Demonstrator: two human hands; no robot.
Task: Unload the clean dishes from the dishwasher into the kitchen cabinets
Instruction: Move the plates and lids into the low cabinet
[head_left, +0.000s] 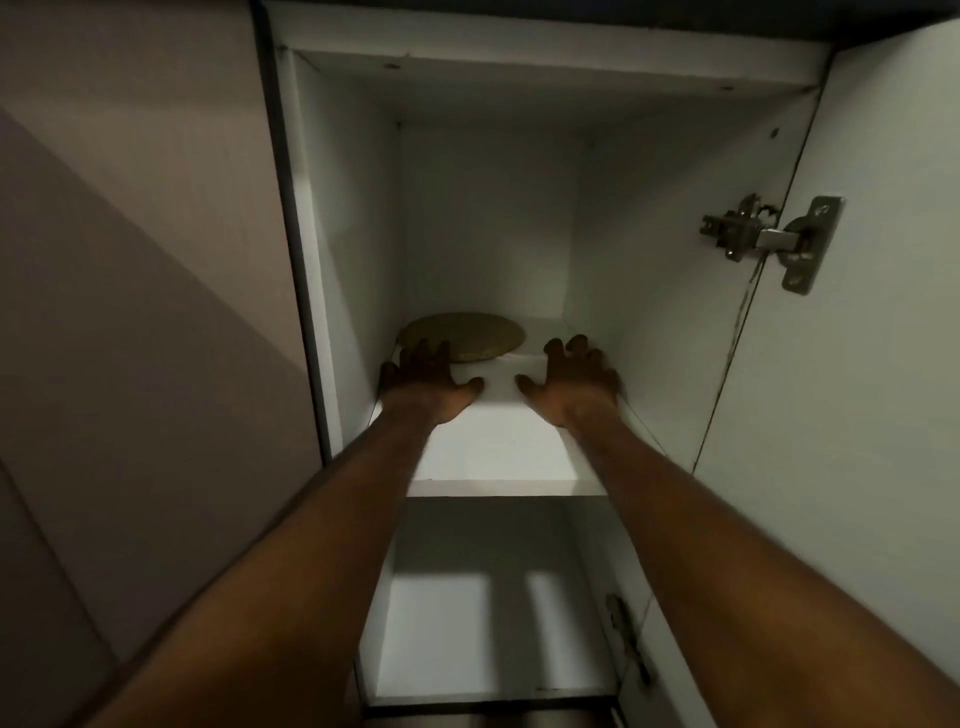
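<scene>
Both bare forearms reach up from the bottom edge into an open white cabinet (519, 218). On its upper shelf (493, 452) lies the task's thing, a flat round plate (462, 335), dull gold-brown in the dim light, set toward the back left corner. The left hand (423, 382) rests on the shelf just in front of the plate, its fingers spread and reaching to the plate's near rim; whether they touch it is hard to tell. Its grip is released, holding nothing. The right hand (574, 379) lies to the right, apart from the plate, near the right cabinet wall, fingers spread and slightly bent, its grip likewise released. Thumbs point toward each other across a bare strip of shelf. Below, a lower shelf (483, 639) catches patches of light. The cabinet door (857, 364) stands open at right, carried by a metal hinge (769, 239); a closed neighbouring door (140, 260) fills the left
</scene>
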